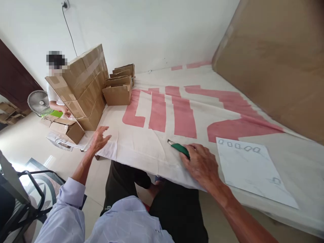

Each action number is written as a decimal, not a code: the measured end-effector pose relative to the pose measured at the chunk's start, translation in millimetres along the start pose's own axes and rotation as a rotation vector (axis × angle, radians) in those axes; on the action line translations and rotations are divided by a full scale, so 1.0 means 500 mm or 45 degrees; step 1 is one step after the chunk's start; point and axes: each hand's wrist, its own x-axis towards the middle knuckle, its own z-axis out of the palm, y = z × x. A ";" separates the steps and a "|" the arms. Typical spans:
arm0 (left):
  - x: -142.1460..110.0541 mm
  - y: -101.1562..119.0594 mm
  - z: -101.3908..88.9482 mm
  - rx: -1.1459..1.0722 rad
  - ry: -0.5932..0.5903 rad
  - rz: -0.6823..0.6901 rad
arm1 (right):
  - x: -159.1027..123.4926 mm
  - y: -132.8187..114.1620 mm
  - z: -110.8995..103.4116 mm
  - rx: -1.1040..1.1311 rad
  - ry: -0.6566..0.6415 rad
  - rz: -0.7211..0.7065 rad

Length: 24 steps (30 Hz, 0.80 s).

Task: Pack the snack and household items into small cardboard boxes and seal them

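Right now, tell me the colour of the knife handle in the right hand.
The knife handle is green, seen best in the head view.

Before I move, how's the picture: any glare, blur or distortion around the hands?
Head view: soft light on the cream-and-red cloth; glare on the pale tiled floor; edges look stretched; dark blur in the top right corner. Same head view: pixelation over the co-worker's head; left hand, right hand and green-handled cutter reasonably clear.

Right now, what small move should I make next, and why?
I'd probably draw the front small box closer with your left hand: that hand is open, looks empty and is near it, while your right hand holds the green knife.
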 end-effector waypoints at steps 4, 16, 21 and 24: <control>-0.008 -0.043 -0.143 0.202 0.272 -0.029 | 0.002 0.011 0.016 -0.028 -0.080 0.021; 0.013 -0.187 -0.349 0.649 0.160 -0.572 | 0.038 -0.023 0.051 0.058 -0.034 0.066; -0.003 -0.194 -0.328 0.589 0.211 -0.571 | 0.034 -0.021 0.052 0.029 -0.037 0.063; 0.007 -0.202 -0.356 0.526 0.303 -0.631 | 0.035 -0.021 0.053 0.020 -0.030 0.058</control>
